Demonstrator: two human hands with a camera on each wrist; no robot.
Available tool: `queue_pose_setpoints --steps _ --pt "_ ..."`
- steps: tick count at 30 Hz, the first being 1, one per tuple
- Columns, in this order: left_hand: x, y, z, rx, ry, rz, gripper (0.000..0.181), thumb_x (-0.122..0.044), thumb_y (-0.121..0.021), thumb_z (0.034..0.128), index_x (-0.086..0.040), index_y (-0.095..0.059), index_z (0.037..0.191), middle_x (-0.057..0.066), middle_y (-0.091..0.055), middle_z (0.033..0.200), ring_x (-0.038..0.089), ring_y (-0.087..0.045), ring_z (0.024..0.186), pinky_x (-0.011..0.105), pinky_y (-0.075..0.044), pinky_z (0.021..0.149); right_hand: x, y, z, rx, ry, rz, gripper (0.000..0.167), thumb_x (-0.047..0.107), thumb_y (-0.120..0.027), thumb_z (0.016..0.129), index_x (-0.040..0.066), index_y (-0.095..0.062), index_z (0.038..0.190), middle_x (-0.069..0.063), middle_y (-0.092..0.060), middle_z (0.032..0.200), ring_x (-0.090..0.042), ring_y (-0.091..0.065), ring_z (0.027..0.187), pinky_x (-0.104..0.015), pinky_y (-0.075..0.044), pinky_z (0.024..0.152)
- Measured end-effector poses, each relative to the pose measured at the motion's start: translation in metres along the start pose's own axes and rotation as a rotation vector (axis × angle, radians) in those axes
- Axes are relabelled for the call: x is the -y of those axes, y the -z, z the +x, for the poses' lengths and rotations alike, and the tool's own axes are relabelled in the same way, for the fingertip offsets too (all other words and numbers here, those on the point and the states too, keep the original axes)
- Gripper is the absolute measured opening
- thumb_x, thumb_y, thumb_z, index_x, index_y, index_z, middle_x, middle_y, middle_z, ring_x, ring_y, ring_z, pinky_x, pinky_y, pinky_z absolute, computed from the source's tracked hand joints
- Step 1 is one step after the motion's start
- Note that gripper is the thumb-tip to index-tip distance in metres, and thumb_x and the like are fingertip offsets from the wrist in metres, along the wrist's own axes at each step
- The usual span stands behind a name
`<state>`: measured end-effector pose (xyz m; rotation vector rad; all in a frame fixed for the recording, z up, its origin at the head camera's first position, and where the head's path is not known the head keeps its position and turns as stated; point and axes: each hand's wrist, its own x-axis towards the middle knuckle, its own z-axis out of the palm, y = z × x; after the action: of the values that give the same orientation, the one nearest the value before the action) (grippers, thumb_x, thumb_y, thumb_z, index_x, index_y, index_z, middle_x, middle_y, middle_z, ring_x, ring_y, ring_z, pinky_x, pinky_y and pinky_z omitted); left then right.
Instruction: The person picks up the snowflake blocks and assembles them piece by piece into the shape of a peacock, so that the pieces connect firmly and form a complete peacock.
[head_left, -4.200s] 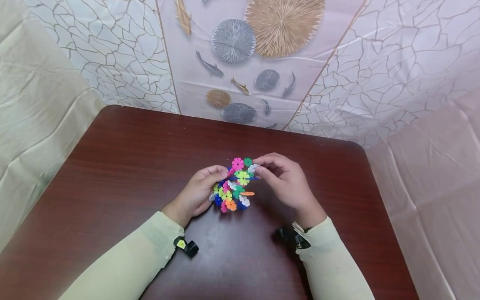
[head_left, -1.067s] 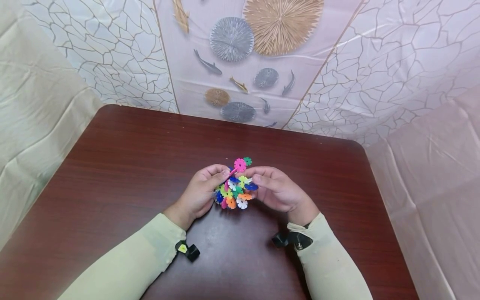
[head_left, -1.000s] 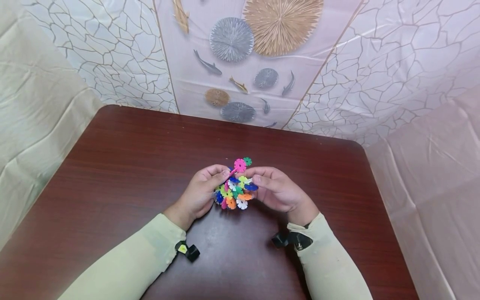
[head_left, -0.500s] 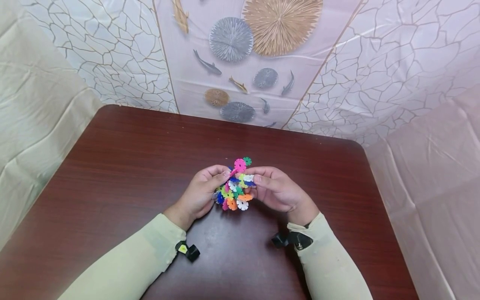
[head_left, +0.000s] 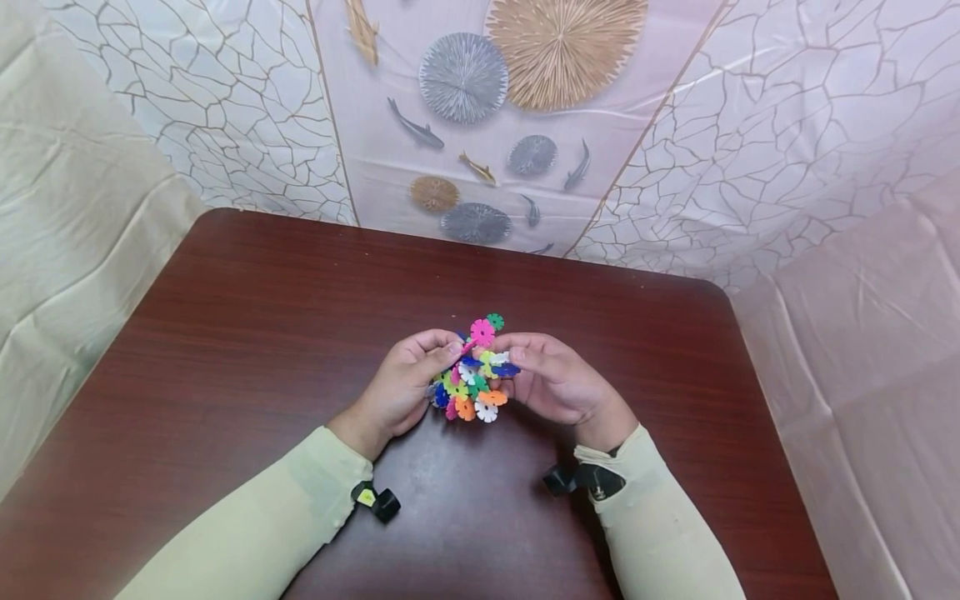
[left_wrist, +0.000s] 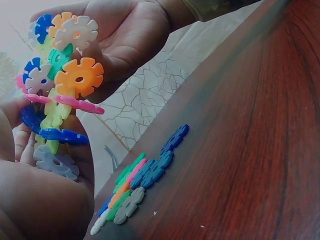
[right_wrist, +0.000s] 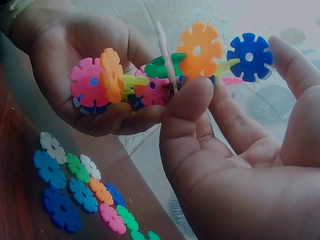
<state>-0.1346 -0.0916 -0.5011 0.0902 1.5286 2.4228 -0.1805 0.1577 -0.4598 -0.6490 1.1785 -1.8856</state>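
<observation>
A cluster of interlocked, notched plastic flower discs [head_left: 465, 387] in pink, yellow, green, blue, orange and white is held between my two hands above the table. My left hand [head_left: 401, 379] grips its left side, the thumb near a pink disc. With thumb and fingers my right hand [head_left: 558, 375] pinches white and blue discs at the right side. In the right wrist view a blue disc [right_wrist: 250, 57] stands near the right index fingertip, and the right thumb presses below an orange disc [right_wrist: 200, 47]. The fingers hide parts of the cluster.
Several loose flower discs lie flat on the dark red-brown table [head_left: 247, 333] in the wrist views, among them a grey disc [left_wrist: 129, 205] and a pink disc [right_wrist: 113, 218]. Patterned fabric [head_left: 480, 158] hangs behind the table's far edge, with plain cloth at both sides.
Since the oldest frame my right hand has moved left and slightly down, closer to the cluster. Over the last second the white and blue discs at its fingertips have tilted; my left hand stays put.
</observation>
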Motion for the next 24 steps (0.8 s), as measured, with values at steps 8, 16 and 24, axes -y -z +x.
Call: queue_pose_setpoints --steps 8,16,24 --pt "0.0001 -0.0006 0.0001 0.000 -0.008 0.013 0.013 -0.014 -0.062 0.1165 -0.011 -0.073 0.112 -0.002 -0.081 0.106 0.008 -0.077 0.097 0.024 -0.066 0.090 -0.0007 -0.0021 0.0007 -0.010 0.017 0.011 0.036 0.040 -0.072 0.112 0.013 -0.080 0.134 0.000 -0.083 0.124 -0.012 -0.078 0.108 -0.027 -0.066 0.096" --pt "0.0021 -0.0004 0.0010 -0.001 -0.012 0.018 0.012 -0.014 -0.062 0.1161 -0.009 -0.073 0.112 -0.001 -0.080 0.105 0.008 -0.076 0.097 0.023 -0.066 0.089 -0.0004 -0.0026 0.0004 -0.007 0.041 0.014 0.032 0.035 -0.064 0.116 0.015 -0.081 0.134 0.001 -0.083 0.126 -0.012 -0.078 0.107 -0.028 -0.066 0.095" --pt "0.0042 -0.0005 0.0014 0.008 -0.021 0.012 0.012 -0.012 -0.063 0.1155 -0.009 -0.073 0.110 -0.001 -0.081 0.104 0.008 -0.077 0.094 0.024 -0.067 0.088 0.0001 -0.0062 0.0006 -0.054 0.028 0.015 0.031 0.039 -0.067 0.115 0.016 -0.083 0.128 0.003 -0.083 0.119 -0.012 -0.077 0.101 -0.027 -0.066 0.091"
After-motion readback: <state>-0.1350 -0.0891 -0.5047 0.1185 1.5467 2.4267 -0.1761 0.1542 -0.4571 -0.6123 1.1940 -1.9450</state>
